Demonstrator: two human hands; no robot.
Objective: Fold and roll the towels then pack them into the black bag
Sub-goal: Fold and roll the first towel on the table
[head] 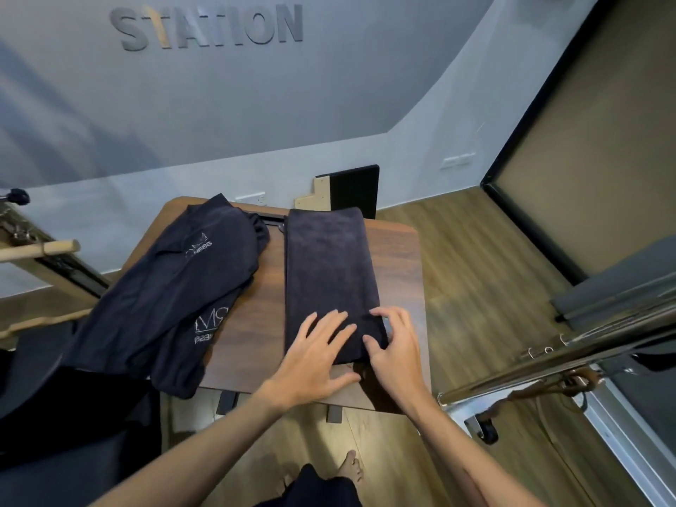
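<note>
The left hand (318,354) lies flat with fingers straight and spread, pressing on the near end of a dark folded towel (329,272), its thumb reaching past the towel's near edge onto the wooden table (397,250). Just beside it, the right hand (397,345) curls its fingers and thumb round the towel's near right corner, pinching the fabric there; the grip is narrow, closed on cloth. The towel runs as a long strip away from both hands toward the far edge of the table. To the left of the left hand, apart from it, lies the black bag (172,287), slumped and limp with white lettering, hanging over the table's near left edge. Below the hands a bare foot (349,466) stands on the wood-grain floor (475,258).
</note>
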